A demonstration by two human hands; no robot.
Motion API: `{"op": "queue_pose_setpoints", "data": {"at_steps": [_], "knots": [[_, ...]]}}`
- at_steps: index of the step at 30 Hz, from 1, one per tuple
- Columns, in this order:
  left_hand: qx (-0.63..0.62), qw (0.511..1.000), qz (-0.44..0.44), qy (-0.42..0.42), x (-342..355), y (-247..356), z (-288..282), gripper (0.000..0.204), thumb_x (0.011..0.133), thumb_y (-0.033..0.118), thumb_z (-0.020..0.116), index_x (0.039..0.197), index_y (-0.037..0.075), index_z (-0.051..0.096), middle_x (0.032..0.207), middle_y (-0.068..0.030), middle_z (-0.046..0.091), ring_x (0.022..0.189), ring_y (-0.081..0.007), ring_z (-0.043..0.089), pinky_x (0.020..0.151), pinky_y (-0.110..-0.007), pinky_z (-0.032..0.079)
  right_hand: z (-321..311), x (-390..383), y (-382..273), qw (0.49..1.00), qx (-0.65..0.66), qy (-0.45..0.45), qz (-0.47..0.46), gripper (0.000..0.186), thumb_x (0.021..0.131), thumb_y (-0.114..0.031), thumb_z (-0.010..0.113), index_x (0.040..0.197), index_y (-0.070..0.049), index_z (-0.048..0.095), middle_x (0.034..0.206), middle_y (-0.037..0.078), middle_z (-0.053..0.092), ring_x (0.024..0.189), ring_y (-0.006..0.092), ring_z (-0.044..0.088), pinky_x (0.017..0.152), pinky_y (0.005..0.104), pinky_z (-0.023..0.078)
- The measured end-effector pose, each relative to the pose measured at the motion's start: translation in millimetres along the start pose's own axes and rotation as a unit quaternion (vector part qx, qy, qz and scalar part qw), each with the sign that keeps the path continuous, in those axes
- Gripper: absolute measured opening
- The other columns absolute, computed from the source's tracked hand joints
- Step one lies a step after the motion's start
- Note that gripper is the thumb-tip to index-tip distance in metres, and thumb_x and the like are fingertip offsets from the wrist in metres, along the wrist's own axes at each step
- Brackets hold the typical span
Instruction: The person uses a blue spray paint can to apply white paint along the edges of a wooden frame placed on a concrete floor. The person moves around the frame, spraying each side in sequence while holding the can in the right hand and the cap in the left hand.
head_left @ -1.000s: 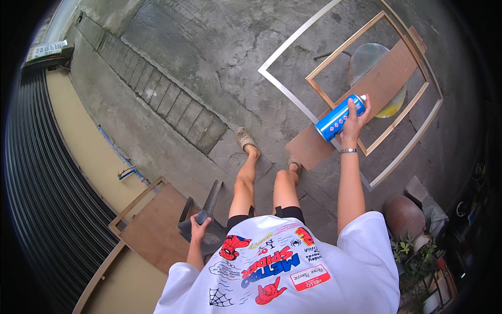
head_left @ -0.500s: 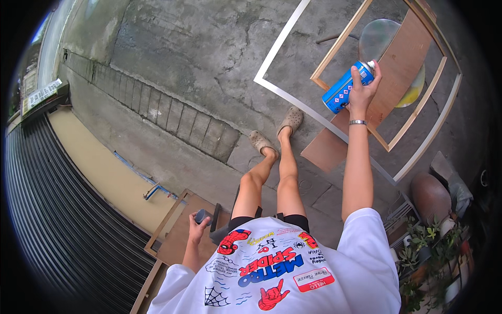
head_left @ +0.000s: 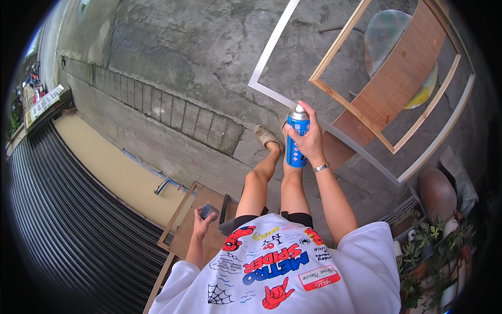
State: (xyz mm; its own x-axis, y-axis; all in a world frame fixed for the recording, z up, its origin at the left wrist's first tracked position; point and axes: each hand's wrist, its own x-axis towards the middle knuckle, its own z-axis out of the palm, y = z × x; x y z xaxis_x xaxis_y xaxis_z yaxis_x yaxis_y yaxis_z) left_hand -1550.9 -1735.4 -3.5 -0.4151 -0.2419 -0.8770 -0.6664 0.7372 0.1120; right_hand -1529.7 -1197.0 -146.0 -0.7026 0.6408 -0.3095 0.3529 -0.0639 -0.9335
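- Head view, looking down: the right hand (head_left: 310, 140) wraps a blue spray can (head_left: 297, 152), fingers closed around its upper body, thumb across the front, index finger raised to the white nozzle (head_left: 299, 108). Whether that finger presses cannot be told; no mist shows.
- The can is in the air above the concrete floor (head_left: 209, 89), nozzle toward the top of the view, in front of the right leg. In the view its top overlaps the lower-left edge of a white frame (head_left: 254, 83), near that frame's left corner.
- Likely handling: a stiff metal cylinder, modest in weight, its smooth side perhaps slippery. The upper body seems the best hold, leaving the nozzle free.
- The left hand (head_left: 200, 225) curls its fingers around a small grey cap (head_left: 208, 211), probably light, thin plastic; its sides look the right place to grip.
- Inside the white frame's outline are a wooden frame (head_left: 335, 99) and a long brown board (head_left: 408, 68).
- The can's label has pink-and-white diamond symbols and print too small to read. The white shirt (head_left: 361, 261) bears bold red and blue lettering, cartoon drawings and a red-and-white tag print.
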Motion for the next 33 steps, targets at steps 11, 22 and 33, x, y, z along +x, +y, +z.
{"op": "queue_pose_setpoints", "data": {"at_steps": [11, 22, 33], "knots": [[0.045, 0.999, -0.001, -0.004, 13.4, 19.2, -22.3, 0.077, 0.087, 0.035, 0.088, 0.142, 0.008, 0.042, 0.126, -0.0155, 0.065, 0.106, -0.0228, 0.067, 0.085, -0.035, 0.056, -27.5, 149.1, -10.2, 0.942, 0.127, 0.307, -0.049, 0.073, 0.089, -0.025, 0.085, 0.148, -0.004, 0.046, 0.13, 0.014, 0.06, 0.102, 0.0202, 0.066, 0.092, 0.037, 0.056], [0.011, 0.999, 0.045, -0.023, 64.3, 68.4, -72.1, 0.08, 0.086, 0.032, 0.089, 0.142, 0.006, 0.039, 0.126, -0.0171, 0.063, 0.109, -0.0239, 0.065, 0.089, -0.038, 0.055, 26.5, 17.8, -2.5, 0.992, 0.029, 0.114, 0.035, 0.072, 0.087, -0.021, 0.084, 0.149, -0.007, 0.051, 0.138, 0.017, 0.063, 0.119, 0.0268, 0.066, 0.104, 0.0395, 0.053], [0.008, 0.997, 0.07, -0.04, 95.2, 92.5, -112.6, 0.079, 0.086, 0.03, 0.089, 0.143, 0.007, 0.039, 0.13, -0.0177, 0.062, 0.114, -0.0247, 0.065, 0.091, -0.037, 0.055, 18.3, 115.2, -7.2, 0.984, 0.034, 0.176, 0.002, 0.07, 0.087, -0.024, 0.085, 0.147, -0.01, 0.052, 0.127, 0.015, 0.065, 0.106, 0.0233, 0.069, 0.093, 0.0378, 0.057]]}}
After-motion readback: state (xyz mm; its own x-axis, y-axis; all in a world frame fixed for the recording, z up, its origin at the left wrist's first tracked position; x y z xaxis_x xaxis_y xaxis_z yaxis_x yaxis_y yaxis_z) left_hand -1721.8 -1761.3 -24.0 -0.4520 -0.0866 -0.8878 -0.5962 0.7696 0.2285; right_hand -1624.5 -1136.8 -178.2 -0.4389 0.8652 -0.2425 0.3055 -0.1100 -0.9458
